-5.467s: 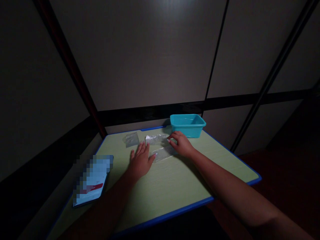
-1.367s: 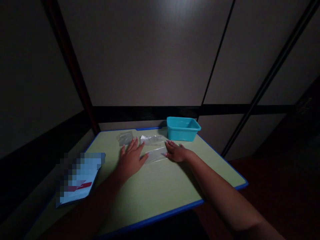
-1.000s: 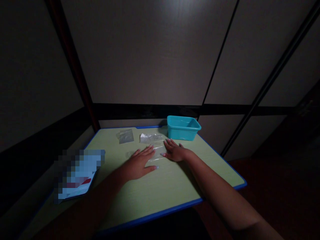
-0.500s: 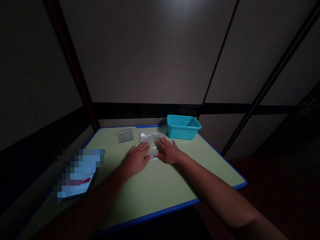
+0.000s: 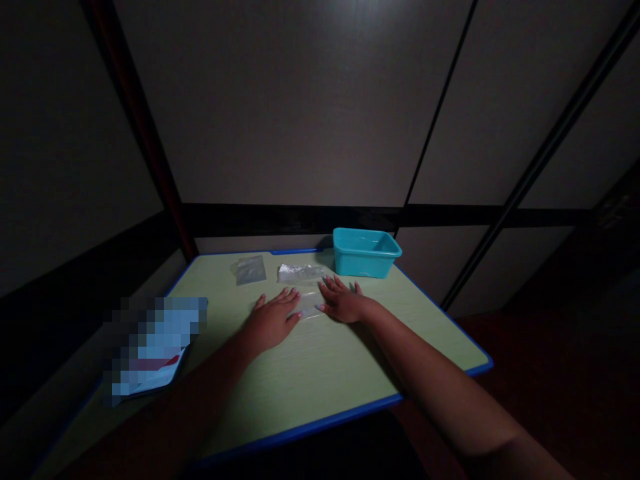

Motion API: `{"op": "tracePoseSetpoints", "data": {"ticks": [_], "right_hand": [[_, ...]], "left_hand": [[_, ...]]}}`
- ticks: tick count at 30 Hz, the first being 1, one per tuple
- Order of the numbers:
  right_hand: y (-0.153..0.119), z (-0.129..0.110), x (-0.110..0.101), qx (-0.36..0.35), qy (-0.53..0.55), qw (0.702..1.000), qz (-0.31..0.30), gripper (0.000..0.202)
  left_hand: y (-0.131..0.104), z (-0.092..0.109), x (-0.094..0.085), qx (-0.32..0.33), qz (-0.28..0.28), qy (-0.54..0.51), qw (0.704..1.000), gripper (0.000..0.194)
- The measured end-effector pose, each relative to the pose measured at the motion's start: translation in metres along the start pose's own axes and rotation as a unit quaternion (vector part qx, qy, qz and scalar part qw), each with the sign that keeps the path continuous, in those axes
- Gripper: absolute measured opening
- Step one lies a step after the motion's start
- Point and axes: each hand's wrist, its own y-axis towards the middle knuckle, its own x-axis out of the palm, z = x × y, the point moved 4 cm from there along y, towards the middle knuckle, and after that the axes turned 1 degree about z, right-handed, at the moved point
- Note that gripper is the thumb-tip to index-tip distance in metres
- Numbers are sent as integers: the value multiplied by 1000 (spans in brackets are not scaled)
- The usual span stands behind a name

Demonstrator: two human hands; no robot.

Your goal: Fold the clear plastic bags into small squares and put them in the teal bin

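A clear plastic bag [image 5: 311,304] lies flat on the pale green table [image 5: 310,373], partly covered by my hands. My left hand [image 5: 273,323] rests palm down on its left side, fingers stretched out. On the right side my right hand [image 5: 343,301] also lies flat with its fingers spread. Just beyond my fingertips is a crinkled, shiny clear plastic bag [image 5: 300,273]. Farther left lies a greyish stack of flat plastic bags [image 5: 251,270]; how many pieces it holds I cannot tell.
A turquoise plastic basket [image 5: 365,255] stands at the table's back right. At the left edge lies a blurred tablet-like thing with a bright screen [image 5: 160,353]. Wardrobe-like panels [image 5: 300,120] rise behind the table, whose edge is blue.
My right hand has slid slightly right, away from my left, baring more of the bag between them. My left hand has hardly moved.
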Motion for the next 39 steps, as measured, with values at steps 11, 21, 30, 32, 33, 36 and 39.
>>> {"op": "tracePoseSetpoints", "data": {"ticks": [11,21,30,32,33,36,39], "right_hand": [[-9,25,-10,43,-51,996,-55,72],[-5,1,-8,0,-27,996,80,63],[3,-34,10,-94,-25,989,108,61],[3,-34,11,-86,-18,992,92,62],[3,-32,11,-78,-12,993,83,63],[2,-29,11,-58,0,997,56,65],[1,-24,9,-41,9,999,29,67]], "left_hand": [[-1,-3,2,-5,-30,-5,1000,52],[-2,0,-1,0,-9,17,1000,53],[-4,3,-6,-22,50,42,998,50],[-3,0,-2,-31,29,39,998,52],[-2,-1,0,-35,17,38,999,53],[-1,-3,3,-38,-11,34,999,56],[-1,-3,2,-39,-24,33,998,58]]}}
